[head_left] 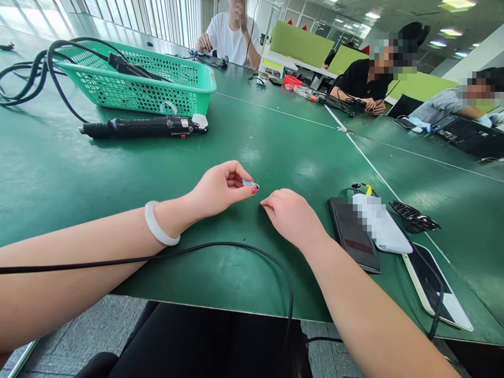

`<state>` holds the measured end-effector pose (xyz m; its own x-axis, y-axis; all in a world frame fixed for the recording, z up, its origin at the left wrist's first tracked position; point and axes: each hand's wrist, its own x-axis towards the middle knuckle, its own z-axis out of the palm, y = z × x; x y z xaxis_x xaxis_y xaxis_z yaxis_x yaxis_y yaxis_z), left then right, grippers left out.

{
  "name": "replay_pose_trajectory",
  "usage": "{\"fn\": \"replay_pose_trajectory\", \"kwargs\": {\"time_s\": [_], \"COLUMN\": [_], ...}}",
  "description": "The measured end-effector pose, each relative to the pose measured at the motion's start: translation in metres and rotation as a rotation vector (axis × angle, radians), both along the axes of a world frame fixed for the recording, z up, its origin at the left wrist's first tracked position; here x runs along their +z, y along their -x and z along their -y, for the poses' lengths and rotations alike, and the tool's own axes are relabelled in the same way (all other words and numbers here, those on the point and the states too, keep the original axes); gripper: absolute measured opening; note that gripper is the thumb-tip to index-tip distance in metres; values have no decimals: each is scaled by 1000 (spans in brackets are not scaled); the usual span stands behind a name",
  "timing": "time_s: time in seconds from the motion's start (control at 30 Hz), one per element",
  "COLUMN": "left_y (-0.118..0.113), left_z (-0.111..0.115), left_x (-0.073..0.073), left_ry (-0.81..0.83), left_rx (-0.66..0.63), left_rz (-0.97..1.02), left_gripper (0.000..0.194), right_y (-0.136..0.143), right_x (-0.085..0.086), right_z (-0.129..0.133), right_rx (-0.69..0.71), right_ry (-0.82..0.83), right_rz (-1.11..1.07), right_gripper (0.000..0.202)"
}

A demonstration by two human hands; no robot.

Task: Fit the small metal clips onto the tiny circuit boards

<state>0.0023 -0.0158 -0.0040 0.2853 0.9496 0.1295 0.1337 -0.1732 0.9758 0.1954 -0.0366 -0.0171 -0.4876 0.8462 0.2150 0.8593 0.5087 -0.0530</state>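
Observation:
Above the green tabletop, my left hand [218,190] pinches a small silvery metal part [249,183] between thumb and fingertips. The part is too small to make out its kind. A white bangle [156,223] circles my left wrist. Just to the right, a short gap from the part, my right hand [292,216] is closed with thumb and fingertips pressed together, pointing left toward it. Whatever its fingertips may hold cannot be made out.
A black electric screwdriver [142,127] lies before a green basket [137,86] with cables. At right are a dark flat case [352,231], a white object [388,223], a phone [437,289] and a black hair clip [413,215]. A black cable [220,243] crosses near the edge. Several people sit beyond.

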Motion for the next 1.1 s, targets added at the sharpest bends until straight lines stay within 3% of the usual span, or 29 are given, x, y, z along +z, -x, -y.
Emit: {"fn": "replay_pose_trajectory", "kwargs": {"time_s": [0.27,0.6,0.83,0.97,1.1], "left_y": [1,2,2,3,3], "left_z": [-2,-2,-2,-2,0], "left_x": [0,-1,-1,-2,-5], "left_ry": [-1,3,-5,-8,-62], "left_rx": [36,21,-7,-42,-94], "left_rz": [-29,-2,-37,-13,-47], "left_gripper": [27,30,28,28,27], "right_y": [-4,-7,-5,-6,-2], "right_x": [-5,2,3,6,14], "right_z": [-7,-12,-10,-9,0], "right_rx": [68,-27,-47,-65,-107], "right_ry": [48,180,206,149,-41], "right_rz": [-192,-296,-261,-303,-554], "right_gripper": [31,5,17,17,14]}}
